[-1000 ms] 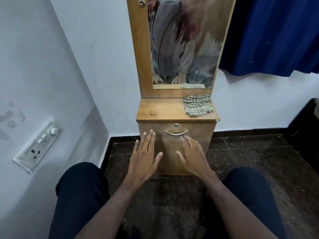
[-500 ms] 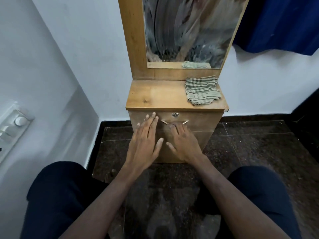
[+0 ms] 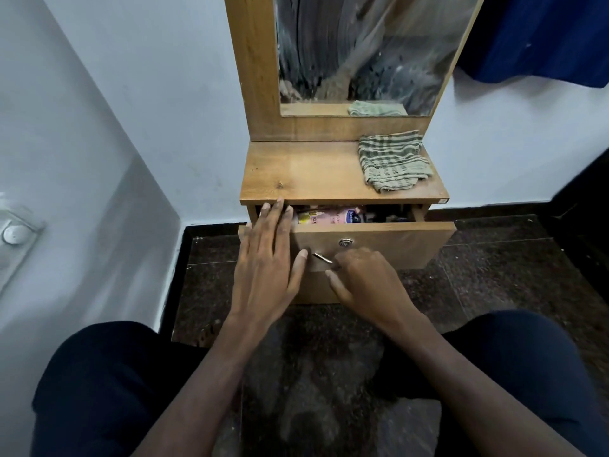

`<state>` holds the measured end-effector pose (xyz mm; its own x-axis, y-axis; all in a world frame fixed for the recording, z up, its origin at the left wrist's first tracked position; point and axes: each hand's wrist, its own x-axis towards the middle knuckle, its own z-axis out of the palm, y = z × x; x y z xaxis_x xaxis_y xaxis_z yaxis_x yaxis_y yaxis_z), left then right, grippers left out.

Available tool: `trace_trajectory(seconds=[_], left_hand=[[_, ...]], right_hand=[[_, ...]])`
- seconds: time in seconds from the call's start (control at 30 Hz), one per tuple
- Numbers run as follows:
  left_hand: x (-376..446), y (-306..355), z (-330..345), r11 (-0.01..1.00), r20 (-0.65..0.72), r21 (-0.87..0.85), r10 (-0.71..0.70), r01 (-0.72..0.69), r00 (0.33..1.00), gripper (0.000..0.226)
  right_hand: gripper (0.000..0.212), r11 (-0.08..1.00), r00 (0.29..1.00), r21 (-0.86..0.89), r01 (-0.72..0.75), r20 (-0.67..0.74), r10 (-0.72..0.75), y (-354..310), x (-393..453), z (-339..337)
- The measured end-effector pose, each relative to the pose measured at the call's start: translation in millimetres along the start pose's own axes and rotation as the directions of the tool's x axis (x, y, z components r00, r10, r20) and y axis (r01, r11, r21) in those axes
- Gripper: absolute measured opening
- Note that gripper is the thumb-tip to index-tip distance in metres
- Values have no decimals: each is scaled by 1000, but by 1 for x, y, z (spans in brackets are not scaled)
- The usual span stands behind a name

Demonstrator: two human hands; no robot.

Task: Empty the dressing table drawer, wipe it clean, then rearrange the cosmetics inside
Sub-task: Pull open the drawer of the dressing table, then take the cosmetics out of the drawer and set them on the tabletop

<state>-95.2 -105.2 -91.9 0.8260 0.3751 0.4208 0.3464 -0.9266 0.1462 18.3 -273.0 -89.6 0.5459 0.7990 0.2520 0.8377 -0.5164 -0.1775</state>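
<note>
The light-brown wooden drawer (image 3: pixel 372 244), stiff and probably light on its runners, stands partly pulled out under the right hand (image 3: pixel 364 285) curled on its curved metal handle (image 3: pixel 322 257), the best hold, while the flat left hand (image 3: pixel 268 258) rests fingers-straight on its front edge.

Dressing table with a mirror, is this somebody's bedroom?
Probably a bedroom corner at home: a wooden dressing table with a smeared mirror, cosmetics in its part-open drawer, a blue curtain.

The drawer (image 3: pixel 375 240) stands partly out before me, bottles (image 3: pixel 333 216) lying inside; a cloth (image 3: pixel 392 163) lies on the tabletop (image 3: pixel 306 173) above, right side, mirror (image 3: pixel 362 51) behind.
</note>
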Motion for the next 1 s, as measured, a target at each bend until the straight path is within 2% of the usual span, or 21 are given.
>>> trace_trajectory(seconds=[0.1, 0.2, 0.27, 0.33, 0.47, 0.57, 0.6, 0.67, 0.87, 1.0], left_hand=[[1, 3, -6, 1000, 23, -4, -8, 8, 1000, 53], [2, 11, -15, 998, -32, -32, 49, -50, 998, 32], [4, 16, -21, 996, -73, -38, 76, -79, 994, 24], [7, 16, -25, 996, -63, -38, 74, -77, 995, 29], [13, 8, -35, 991, 57, -120, 65, -58, 996, 45], [24, 2, -39, 984, 216, -171, 89, -52, 972, 65], [28, 1, -39, 980, 269, -193, 98, -46, 958, 66], [35, -2, -36, 965, 328, -262, 114, -26, 938, 56], [44, 0, -25, 942, 221, -332, 23, 53, 975, 10], [32, 0, -18, 943, 285, -314, -18, 111, 958, 21]], right_hand=[[17, 994, 988, 103, 40, -155, -24, -4, -9, -17], [16, 991, 946, 127, 46, -323, -3, -2, -2, -32], [16, 989, 927, 148, 28, -374, 29, 4, 5, -39], [18, 982, 923, 191, 2, -377, 72, 12, 12, -44], [17, 959, 931, 279, -50, -334, 146, 23, 23, -50], [9, 962, 969, 272, -29, -230, 94, 28, 29, -49], [6, 963, 980, 268, -17, -185, 69, 30, 31, -47], [4, 967, 993, 256, -4, -113, 34, 34, 36, -43], [36, 982, 993, 149, -116, -10, 119, 45, 30, -30], [61, 983, 985, 109, -147, 106, 135, 39, 16, -26]])
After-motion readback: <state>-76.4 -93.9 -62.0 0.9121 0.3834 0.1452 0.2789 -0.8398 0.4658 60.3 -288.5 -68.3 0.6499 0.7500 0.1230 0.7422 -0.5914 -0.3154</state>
